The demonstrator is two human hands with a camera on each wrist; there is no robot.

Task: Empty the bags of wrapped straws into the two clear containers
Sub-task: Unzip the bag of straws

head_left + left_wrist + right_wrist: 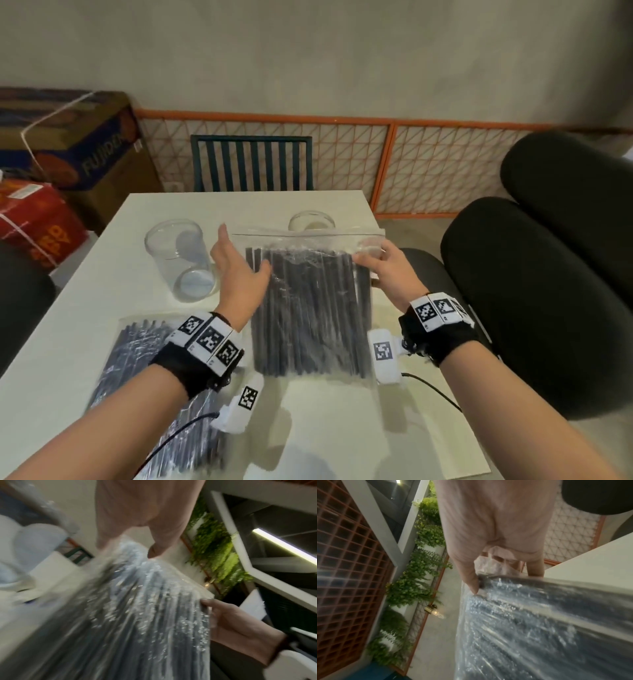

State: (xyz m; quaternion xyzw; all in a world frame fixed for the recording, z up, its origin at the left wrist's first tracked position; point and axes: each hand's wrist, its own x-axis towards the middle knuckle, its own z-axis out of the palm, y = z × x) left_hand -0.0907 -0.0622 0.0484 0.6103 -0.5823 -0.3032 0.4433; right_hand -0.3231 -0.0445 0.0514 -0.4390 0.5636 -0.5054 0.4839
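A clear zip bag of black wrapped straws (310, 308) hangs upright over the white table (82, 308), with its seal at the top. My right hand (383, 270) pinches the bag's top right corner; in the right wrist view the thumb (471, 582) presses on the plastic of the bag (539, 615). My left hand (236, 270) is spread at the bag's left edge, fingers straight, thumb against the plastic (145, 615). A second full bag (144, 377) lies flat under my left forearm. One clear container (178, 260) stands left of the held bag. The other container (310, 221) shows behind the bag's top.
Black cushioned seats (534, 291) crowd the table's right side. A dark slatted chair (251, 164) stands at the far edge, before an orange mesh fence (428, 164). Cardboard boxes (68, 144) are stacked at the left.
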